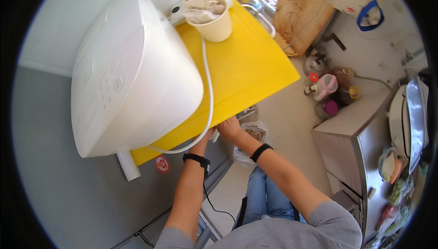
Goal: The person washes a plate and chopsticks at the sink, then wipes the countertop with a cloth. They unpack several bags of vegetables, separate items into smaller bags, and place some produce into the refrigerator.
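Note:
Both forearms reach to the lower front edge of a yellow tabletop (246,64). My right hand (230,126) is at that edge, its fingers hidden beneath it. My left hand (204,138) lies just left of it, mostly hidden under the edge and behind a white cable (209,95). A small white piece (215,136) shows between the hands; whether either hand holds it is unclear. On the tabletop stand a large white countertop appliance (137,77) and a cream cup (214,28) stuffed with crumpled cloth or paper.
A lined waste bin (249,160) stands below my right forearm. Bottles and a pink jug (326,84) stand on the floor by a cabinet (342,143) at the right. A stained brown board (301,12) leans farther back. A grey panel (68,187) is at the left.

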The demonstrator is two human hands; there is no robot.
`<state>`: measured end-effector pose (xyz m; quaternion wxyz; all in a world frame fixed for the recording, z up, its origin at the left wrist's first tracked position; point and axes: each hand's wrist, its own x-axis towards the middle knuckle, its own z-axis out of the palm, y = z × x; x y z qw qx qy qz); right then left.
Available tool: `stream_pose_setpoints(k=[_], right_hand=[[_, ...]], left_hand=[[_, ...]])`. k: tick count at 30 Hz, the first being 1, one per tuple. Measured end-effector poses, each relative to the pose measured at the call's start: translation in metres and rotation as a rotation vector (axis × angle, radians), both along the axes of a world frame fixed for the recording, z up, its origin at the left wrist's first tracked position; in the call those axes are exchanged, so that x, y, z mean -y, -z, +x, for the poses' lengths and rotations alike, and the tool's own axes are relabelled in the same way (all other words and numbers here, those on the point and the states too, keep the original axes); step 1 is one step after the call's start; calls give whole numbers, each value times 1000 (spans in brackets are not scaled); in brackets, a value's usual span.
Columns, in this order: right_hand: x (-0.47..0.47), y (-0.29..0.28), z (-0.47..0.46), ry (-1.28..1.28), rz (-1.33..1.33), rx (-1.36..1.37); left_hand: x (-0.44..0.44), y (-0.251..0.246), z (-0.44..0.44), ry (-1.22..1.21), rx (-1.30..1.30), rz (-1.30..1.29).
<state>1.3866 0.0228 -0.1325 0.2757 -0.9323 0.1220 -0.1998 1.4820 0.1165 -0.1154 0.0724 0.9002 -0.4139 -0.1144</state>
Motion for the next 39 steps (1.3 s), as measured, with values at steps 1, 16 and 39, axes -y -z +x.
stream_pose_setpoints(k=[1, 16, 39], right_hand=[[-2, -5, -16, 19, -4, -42], [-30, -72, -238, 425, 415, -109], [-290, -146, -816, 1455, 790, 75]], left_hand=[[6, 2, 7, -3, -107, 145], [-14, -56, -170, 327, -300, -253], [-80, -174, -775, 1944, -614, 184]])
